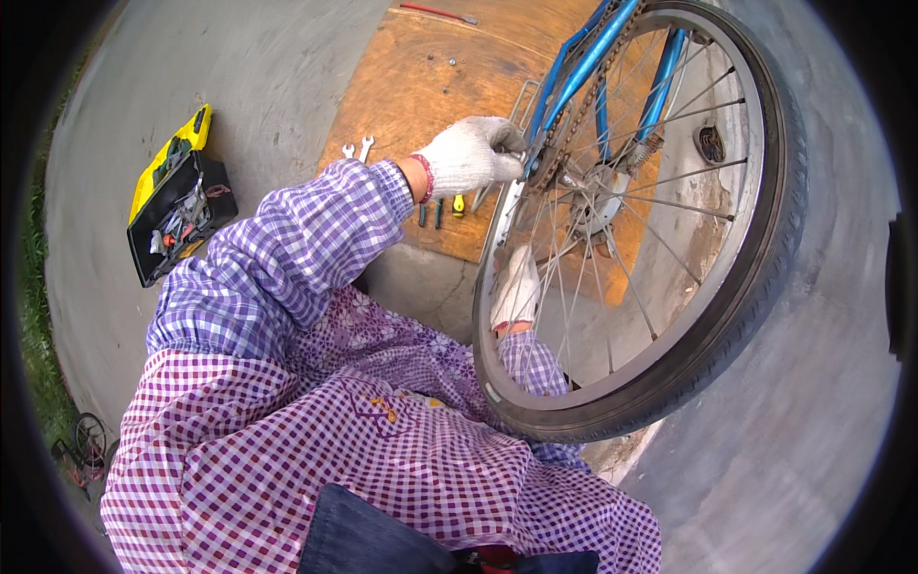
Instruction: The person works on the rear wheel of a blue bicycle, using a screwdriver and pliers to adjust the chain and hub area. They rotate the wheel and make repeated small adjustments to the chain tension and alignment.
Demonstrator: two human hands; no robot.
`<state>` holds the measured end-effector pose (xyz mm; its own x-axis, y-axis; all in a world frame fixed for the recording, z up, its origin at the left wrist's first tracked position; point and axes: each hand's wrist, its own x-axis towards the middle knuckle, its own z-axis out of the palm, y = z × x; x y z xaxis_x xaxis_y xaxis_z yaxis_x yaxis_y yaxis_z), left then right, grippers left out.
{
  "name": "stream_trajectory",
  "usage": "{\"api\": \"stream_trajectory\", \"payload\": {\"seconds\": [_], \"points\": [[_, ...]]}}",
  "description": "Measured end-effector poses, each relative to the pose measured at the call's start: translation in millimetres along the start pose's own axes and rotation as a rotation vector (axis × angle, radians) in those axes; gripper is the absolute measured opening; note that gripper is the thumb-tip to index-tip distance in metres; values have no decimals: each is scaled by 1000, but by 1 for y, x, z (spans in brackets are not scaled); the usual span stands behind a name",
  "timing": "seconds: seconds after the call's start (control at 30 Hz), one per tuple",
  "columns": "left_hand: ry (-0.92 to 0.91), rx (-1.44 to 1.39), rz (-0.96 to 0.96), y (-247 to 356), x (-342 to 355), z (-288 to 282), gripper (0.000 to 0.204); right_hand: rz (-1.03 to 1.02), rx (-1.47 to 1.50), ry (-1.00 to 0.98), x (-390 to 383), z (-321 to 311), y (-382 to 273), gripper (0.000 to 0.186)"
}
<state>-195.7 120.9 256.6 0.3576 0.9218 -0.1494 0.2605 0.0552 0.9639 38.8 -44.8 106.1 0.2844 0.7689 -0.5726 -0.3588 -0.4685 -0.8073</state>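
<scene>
left fingers (pixel 505 168) are at blue frame (pixel 592 63), spokes (pixel 708 213) crossing right hand (pixel 517 283), toolbox (pixel 194 134) leftward

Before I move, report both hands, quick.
Left hand: curled beside the blue bicycle frame; whether it grips anything cannot be told.
Right hand: partly hidden behind the wheel; open or closed cannot be told.

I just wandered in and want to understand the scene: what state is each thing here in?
Left hand: gloved, fingers curled beside the blue frame.
Right hand: gloved, seen through the wheel; grip unclear.
Wheel: tilted.
Tyre: mounted on the wheel.
Chain: running along the frame.
Toolbox: open, tools inside.
Two wrenches: lying on the wooden board.
Yellow-handled tool: lying on the board.
Red-handled tool: lying on the board.
</scene>
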Motion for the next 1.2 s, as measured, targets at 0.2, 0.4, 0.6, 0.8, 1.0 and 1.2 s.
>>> {"api": "stream_trajectory", "payload": {"seconds": [0.2,0.4,0.6,0.8,1.0,1.2], "points": [[-40,31,-102,41,27,45,46,-45,-133,1,-3,-28,-58,40],[-49,-78,-147,59,54,88,40,4,-272,43,15,-62,-90,60],[-111,-273,-312,58,62,90,35,25,-290,32,28,-72,-89,60],[-110,-440,-336,50,68,99,37,25,-289,31,31,-72,-92,61],[-154,-543,-354,53,71,103,38,20,-295,29,32,-76,-94,62],[-170,-603,-381,58,69,107,36,18,-302,33,30,-76,-95,63]]}}
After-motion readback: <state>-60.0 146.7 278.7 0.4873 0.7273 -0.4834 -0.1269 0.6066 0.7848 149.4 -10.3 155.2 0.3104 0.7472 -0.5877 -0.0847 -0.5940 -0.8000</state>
